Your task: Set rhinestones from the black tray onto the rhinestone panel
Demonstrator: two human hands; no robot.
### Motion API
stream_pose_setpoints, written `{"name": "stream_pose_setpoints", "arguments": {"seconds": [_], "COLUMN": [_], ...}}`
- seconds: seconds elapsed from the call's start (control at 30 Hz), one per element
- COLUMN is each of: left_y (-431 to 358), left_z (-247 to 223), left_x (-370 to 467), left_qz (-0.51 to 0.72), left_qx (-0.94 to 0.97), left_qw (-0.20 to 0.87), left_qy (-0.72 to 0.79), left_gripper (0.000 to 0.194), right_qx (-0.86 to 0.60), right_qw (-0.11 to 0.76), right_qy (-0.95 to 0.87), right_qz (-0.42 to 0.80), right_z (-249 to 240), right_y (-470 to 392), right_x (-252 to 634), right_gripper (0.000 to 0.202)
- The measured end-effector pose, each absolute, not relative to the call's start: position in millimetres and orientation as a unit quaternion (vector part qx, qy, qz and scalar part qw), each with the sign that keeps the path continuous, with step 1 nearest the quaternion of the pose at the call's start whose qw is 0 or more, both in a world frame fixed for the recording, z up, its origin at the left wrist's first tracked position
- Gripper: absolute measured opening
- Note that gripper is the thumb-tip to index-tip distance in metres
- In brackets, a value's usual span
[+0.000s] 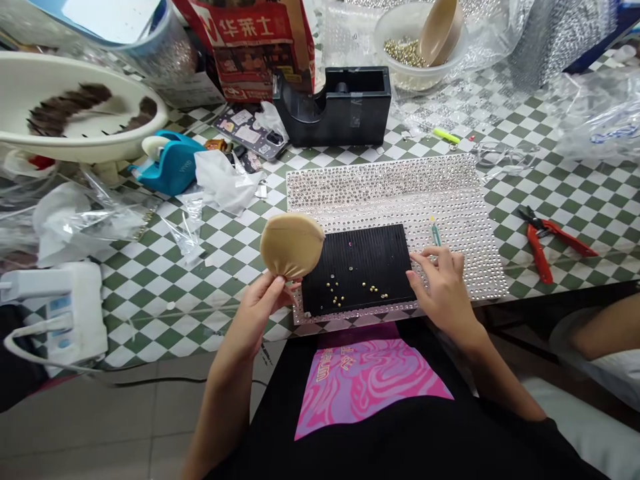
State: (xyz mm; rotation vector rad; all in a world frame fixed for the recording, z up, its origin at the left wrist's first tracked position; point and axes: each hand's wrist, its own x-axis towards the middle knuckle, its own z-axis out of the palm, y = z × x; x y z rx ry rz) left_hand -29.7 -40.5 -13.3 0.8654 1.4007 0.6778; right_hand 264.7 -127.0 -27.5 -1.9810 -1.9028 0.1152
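Observation:
My left hand (261, 300) pinches the lower gathered edge of a rounded beige fabric-covered pad (291, 245), holding it up over the left end of a black ridged tray (370, 257). Several small gold-coloured rhinestones (335, 291) and a pink one lie on the tray. At the tray's right edge, my right hand (443, 287) has its fingers curled. A slim teal stick with a yellow tip (435, 233) sticks up from behind these fingers and seems held by them; its lower part is hidden. Underneath the tray lies a white sheet covered in rhinestones (385, 183).
Red-handled pliers (543, 240) lie at right. Behind stand a black tape dispenser (345, 110), a red paper bag (257, 47) and a bowl with gold beads (395, 73). A blue tape dispenser (173, 163), cream basin (120, 137) and power strip (83, 307) are left. Another person's limb (607, 327) shows at right.

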Motion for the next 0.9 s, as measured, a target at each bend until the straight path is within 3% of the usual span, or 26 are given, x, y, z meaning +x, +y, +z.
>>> {"name": "stream_pose_setpoints", "arguments": {"seconds": [0.9], "left_y": [-47.9], "left_z": [-8.5], "left_x": [-26.1], "left_qz": [0.368], "left_qx": [0.317], "left_qw": [0.665], "left_qy": [0.567], "left_gripper": [0.032], "right_qx": [-0.74], "right_qw": [0.381], "right_qy": [-0.534], "right_qz": [0.151], "right_z": [-36.1], "right_y": [-132.7], "right_x": [240.0], "right_gripper": [0.038]}}
